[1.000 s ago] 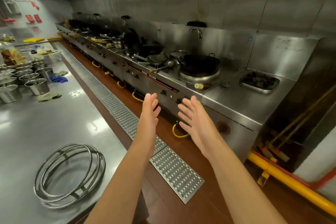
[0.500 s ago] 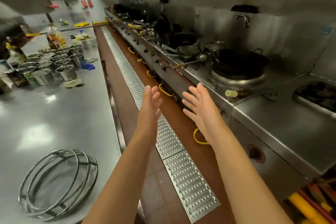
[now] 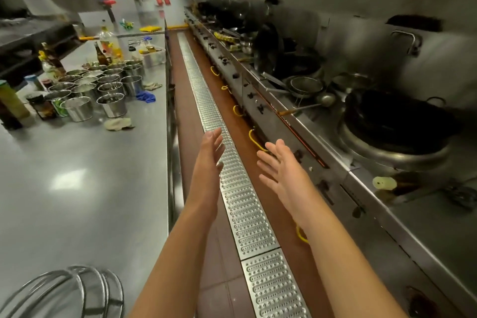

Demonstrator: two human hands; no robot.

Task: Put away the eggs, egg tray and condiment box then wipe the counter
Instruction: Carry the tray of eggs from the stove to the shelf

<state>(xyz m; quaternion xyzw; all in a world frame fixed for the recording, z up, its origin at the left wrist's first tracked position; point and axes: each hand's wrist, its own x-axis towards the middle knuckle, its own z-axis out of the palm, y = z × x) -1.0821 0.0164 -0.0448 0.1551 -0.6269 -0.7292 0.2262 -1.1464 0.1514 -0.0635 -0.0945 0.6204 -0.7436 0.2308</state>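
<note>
My left hand [image 3: 210, 155] and my right hand [image 3: 282, 170] are both stretched out in front of me over the aisle, fingers apart, holding nothing. The steel counter [image 3: 77, 175] runs along the left. On it, well ahead of my hands, lie a pale cloth [image 3: 117, 123] and a blue cloth [image 3: 145, 97]. A clear plastic box [image 3: 153, 55] with jars in it stands further back on the counter. I see no eggs or egg tray.
Several steel cups [image 3: 100, 88] and bottles [image 3: 105, 44] crowd the counter's far left. Stacked metal rings [image 3: 77, 289] lie at its near end. A wok range [image 3: 397, 121] lines the right side. A perforated floor drain grate [image 3: 232, 162] runs down the brown-tiled aisle.
My view has swung left, from the wok range toward the aisle and the counter. Both hands have stayed open in front of me.
</note>
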